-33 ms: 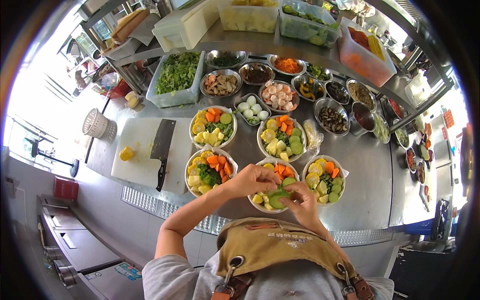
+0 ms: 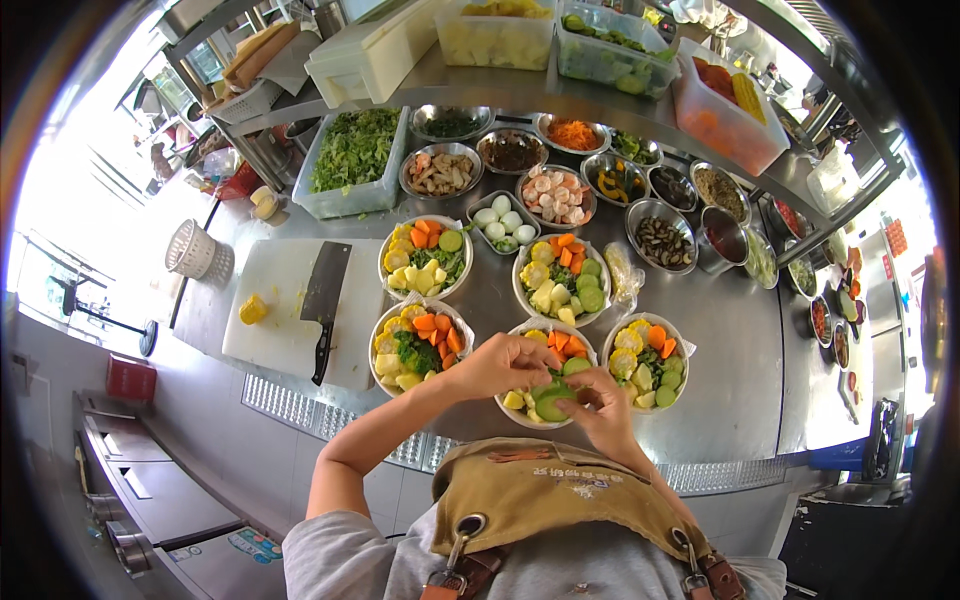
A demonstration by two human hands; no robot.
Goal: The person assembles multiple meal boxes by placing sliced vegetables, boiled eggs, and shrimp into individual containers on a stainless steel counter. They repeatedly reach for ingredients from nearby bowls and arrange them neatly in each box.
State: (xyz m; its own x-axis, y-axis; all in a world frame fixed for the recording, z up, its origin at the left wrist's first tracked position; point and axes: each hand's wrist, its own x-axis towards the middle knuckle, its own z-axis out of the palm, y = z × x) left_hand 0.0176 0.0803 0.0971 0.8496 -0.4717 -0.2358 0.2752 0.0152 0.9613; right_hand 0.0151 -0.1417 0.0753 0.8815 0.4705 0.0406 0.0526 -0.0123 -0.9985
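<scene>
Both of my hands are over the near middle white bowl [image 2: 507, 410], which holds corn, carrot chunks [image 2: 567, 345] and pale yellow-green chunks. With thumb and fingers my right hand [image 2: 603, 405] grips a cucumber slice [image 2: 552, 404] at the bowl's near side. More green slices lie against it and under the fingers. My left hand [image 2: 503, 366] reaches in from the left, its fingers curled and pinched close to the slices; what sits between its fingertips is hidden. Similar filled bowls stand around it: one with broccoli [image 2: 418, 352] at left, another [image 2: 686, 345] at right, two behind.
A cleaver [image 2: 325, 290] and a corn piece [image 2: 252, 309] lie on the white cutting board [image 2: 275, 335] at left. Behind the bowls stand boiled eggs [image 2: 505, 221], shrimp, mushrooms and a greens tub [image 2: 345, 203]. A metal shelf [image 2: 500, 82] with plastic containers spans above.
The cucumber slice in my right hand has tilted and dipped slightly toward the bowl. My hands have barely moved, and the other things stay in place.
</scene>
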